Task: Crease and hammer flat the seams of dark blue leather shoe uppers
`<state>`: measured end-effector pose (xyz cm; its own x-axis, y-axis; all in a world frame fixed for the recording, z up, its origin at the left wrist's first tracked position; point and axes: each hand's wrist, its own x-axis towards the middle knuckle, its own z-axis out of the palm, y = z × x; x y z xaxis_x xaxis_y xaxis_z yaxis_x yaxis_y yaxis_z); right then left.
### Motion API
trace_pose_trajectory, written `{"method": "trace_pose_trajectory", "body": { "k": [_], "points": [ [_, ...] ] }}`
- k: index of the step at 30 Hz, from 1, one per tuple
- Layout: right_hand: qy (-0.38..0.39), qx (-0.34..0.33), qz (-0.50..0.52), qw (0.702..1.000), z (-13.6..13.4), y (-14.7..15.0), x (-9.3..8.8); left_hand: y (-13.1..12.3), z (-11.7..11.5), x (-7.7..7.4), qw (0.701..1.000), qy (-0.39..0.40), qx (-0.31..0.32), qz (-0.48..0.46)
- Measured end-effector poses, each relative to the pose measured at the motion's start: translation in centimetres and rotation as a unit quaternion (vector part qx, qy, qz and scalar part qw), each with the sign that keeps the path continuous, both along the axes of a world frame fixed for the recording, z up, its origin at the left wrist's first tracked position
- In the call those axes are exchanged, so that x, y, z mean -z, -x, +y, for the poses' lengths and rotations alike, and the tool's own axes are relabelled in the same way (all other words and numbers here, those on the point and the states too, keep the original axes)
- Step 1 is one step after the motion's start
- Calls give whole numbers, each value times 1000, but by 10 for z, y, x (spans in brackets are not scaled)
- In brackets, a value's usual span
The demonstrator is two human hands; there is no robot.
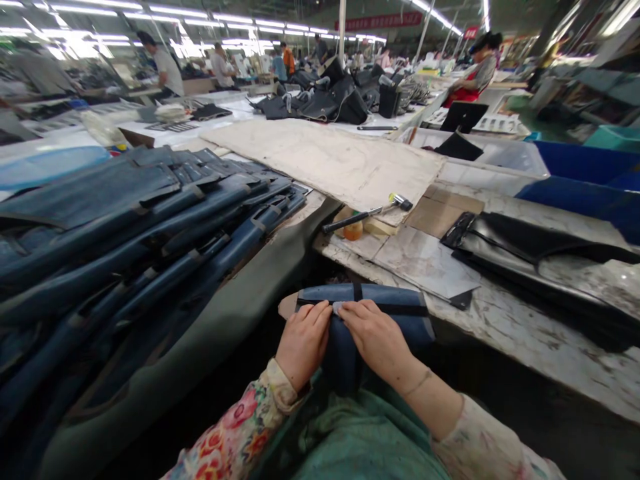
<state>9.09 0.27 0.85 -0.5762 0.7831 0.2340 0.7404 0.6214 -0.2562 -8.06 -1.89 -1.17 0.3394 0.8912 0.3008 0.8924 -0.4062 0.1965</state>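
A dark blue leather-like piece [337,347] with crossing black strips lies over my lap, just below the table edge. My left hand [306,339] grips its upper part, fingers bent over the horizontal black strip [400,309]. Close beside it, my right hand [377,337] is also closed on the piece, its fingertips almost meeting the left ones. Something whitish [337,307] covers a fingertip between the hands. Both thumbs are mostly hidden. A pale tan end [288,305] of the piece sticks out on the left.
Several overlapping blue panels [115,247] lie at left. A hammer [370,215] rests ahead, near a beige sheet [330,150]. Folded black pieces [545,267] lie on the right table. Behind are black bags [325,97], a white bin [500,157] and co-workers.
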Motion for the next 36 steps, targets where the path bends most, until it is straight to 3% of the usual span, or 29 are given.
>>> {"method": "trace_pose_trajectory", "body": {
  "k": [7, 13, 20, 30, 33, 36],
  "points": [
    [17, -41, -2, 999, 11, 32, -4, 27, -5, -3, 999, -3, -45, 26],
    [36, -73, -4, 997, 18, 58, -3, 50, -6, 6, 997, -2, -74, -16],
    [35, -64, 3, 997, 19, 50, -4, 43, -7, 6, 997, -7, -75, -11],
    [-73, 1, -77, 994, -2, -27, -7, 46, 13, -24, 997, 39, -27, 55],
    [-104, 43, -87, 990, -20, -37, 2, 38, 33, -42, 995, 59, 4, 76],
    [-104, 82, -46, 990, -36, -36, 11, 14, 70, -64, 997, 42, 23, 65]
  ]
}}
